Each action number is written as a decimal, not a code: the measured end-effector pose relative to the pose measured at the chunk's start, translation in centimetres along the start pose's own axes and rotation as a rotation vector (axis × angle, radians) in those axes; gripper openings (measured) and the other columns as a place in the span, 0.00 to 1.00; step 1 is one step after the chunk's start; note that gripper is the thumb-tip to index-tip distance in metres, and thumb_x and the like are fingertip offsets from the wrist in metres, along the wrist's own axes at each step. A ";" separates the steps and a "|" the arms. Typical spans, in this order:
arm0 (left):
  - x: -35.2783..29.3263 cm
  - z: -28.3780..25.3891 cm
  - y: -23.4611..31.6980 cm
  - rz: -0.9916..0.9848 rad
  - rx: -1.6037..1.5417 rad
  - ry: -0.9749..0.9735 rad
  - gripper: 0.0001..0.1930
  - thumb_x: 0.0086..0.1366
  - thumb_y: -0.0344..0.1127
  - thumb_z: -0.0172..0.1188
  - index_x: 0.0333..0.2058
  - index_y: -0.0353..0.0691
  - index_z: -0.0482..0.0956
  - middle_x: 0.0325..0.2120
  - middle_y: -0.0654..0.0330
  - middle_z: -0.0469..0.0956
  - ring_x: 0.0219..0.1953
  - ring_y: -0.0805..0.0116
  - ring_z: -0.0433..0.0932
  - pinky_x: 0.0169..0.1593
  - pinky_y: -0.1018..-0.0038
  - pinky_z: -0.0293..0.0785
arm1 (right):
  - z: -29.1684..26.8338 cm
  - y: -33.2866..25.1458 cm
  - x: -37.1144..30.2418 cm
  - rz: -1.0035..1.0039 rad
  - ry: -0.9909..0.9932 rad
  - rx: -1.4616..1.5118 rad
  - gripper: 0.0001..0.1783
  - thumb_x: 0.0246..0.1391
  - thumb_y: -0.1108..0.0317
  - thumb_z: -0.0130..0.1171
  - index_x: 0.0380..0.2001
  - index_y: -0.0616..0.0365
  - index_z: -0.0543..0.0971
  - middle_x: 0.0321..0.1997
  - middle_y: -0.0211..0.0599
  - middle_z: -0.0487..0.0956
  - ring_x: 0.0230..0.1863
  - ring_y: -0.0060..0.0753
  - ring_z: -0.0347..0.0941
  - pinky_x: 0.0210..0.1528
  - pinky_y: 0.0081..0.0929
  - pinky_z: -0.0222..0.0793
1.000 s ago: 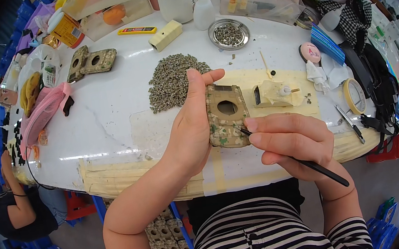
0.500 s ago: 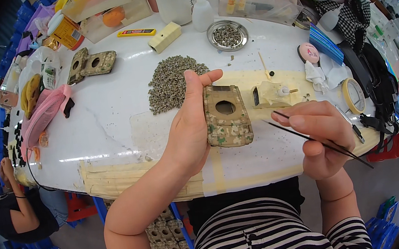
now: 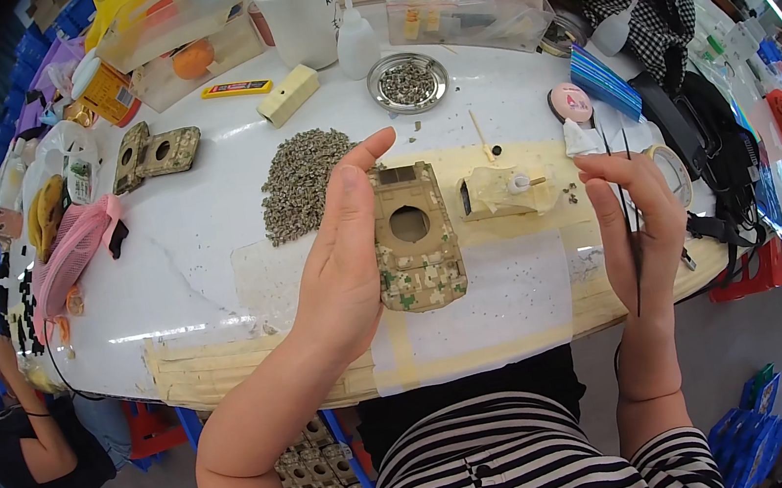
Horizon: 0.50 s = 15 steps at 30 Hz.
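Note:
My left hand grips a camouflage-patterned model tank hull by its left side, thumb along the edge. The round hole in the hull's top faces up. To the right, my right hand is closed on thin black tweezers, held nearly upright with the tips pointing away from me. I cannot make out anything between the tips. A cream-coloured block with a small nozzle-like piece on top stands between the hull and my right hand. Left of the hull lies a pile of tiny greenish-brown parts.
Farther back are a round metal dish of tiny parts, a white squeeze bottle and a cream rectangular block. Other camouflage hull parts lie left. A tape roll and a black bag sit right.
My right hand has moved right, away from the hull, and the tweezers have swung from slanting to nearly upright. The left hand still holds the hull. The whole view has shifted slightly.

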State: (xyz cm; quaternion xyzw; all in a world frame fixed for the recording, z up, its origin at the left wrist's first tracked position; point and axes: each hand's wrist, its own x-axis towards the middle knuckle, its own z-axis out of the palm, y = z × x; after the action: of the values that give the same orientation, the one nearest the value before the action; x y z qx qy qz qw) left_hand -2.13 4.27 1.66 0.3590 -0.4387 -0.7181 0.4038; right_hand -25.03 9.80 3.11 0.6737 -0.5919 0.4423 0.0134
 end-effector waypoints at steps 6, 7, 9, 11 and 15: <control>0.1 -0.3 -0.3 0.060 0.060 -0.035 0.27 0.72 0.55 0.33 0.64 0.51 0.52 0.46 0.57 0.70 0.37 0.64 0.78 0.36 0.66 0.81 | 1.2 0.4 0.4 -0.033 -0.074 0.021 0.10 0.46 0.75 0.65 0.34 0.61 0.79 0.29 0.38 0.77 0.31 0.35 0.72 0.35 0.25 0.67; 0.1 -0.2 -0.3 0.056 0.053 -0.033 0.27 0.72 0.55 0.33 0.64 0.51 0.52 0.46 0.57 0.70 0.37 0.64 0.78 0.36 0.66 0.81 | 1.3 0.5 0.4 -0.050 -0.083 0.027 0.10 0.45 0.75 0.65 0.34 0.61 0.79 0.29 0.38 0.77 0.31 0.35 0.72 0.35 0.25 0.67; 0.0 -0.1 -0.3 0.039 0.037 -0.029 0.27 0.72 0.55 0.33 0.64 0.51 0.52 0.46 0.56 0.70 0.37 0.63 0.78 0.36 0.66 0.82 | 1.7 0.6 0.5 -0.073 -0.079 0.024 0.10 0.44 0.76 0.65 0.33 0.61 0.80 0.29 0.38 0.77 0.31 0.36 0.72 0.35 0.26 0.67; 0.1 0.0 -0.3 0.021 0.021 -0.024 0.27 0.72 0.55 0.33 0.64 0.50 0.53 0.47 0.55 0.70 0.37 0.63 0.78 0.36 0.66 0.82 | 1.8 0.8 0.4 -0.069 -0.093 0.024 0.10 0.43 0.75 0.66 0.33 0.61 0.80 0.28 0.38 0.77 0.31 0.36 0.72 0.34 0.26 0.66; 0.0 0.0 -0.3 0.001 0.027 -0.020 0.28 0.71 0.56 0.32 0.63 0.49 0.54 0.49 0.53 0.71 0.36 0.63 0.78 0.35 0.66 0.82 | 1.9 0.8 0.4 -0.055 -0.095 0.035 0.10 0.42 0.75 0.67 0.32 0.61 0.80 0.27 0.37 0.76 0.30 0.36 0.71 0.34 0.27 0.66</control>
State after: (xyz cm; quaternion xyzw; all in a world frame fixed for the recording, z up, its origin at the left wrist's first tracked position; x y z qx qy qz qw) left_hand -2.21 4.33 1.33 0.3570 -0.4526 -0.7155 0.3947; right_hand -24.63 8.23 1.74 0.7100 -0.5653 0.4196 -0.0142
